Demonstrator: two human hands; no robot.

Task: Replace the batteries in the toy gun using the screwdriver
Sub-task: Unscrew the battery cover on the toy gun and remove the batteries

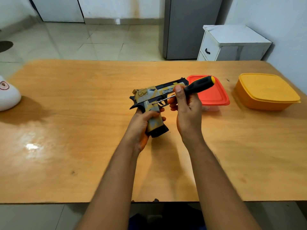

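Note:
A yellow, grey and black toy gun [154, 98] is held above the middle of the wooden table [83, 123], barrel pointing right. My left hand [142, 123] grips its handle from below. My right hand [186, 105] holds a screwdriver [199, 85] with a black and yellow handle. Its thin metal shaft slants down to the left, and the tip touches the gun's side just above the grip, near the trigger.
A clear box with a red lid [214, 95] stands just behind my right hand. An orange lidded box [265, 92] sits at the table's right. A white object [8, 95] lies at the left edge. A white cabinet [232, 44] stands behind the table.

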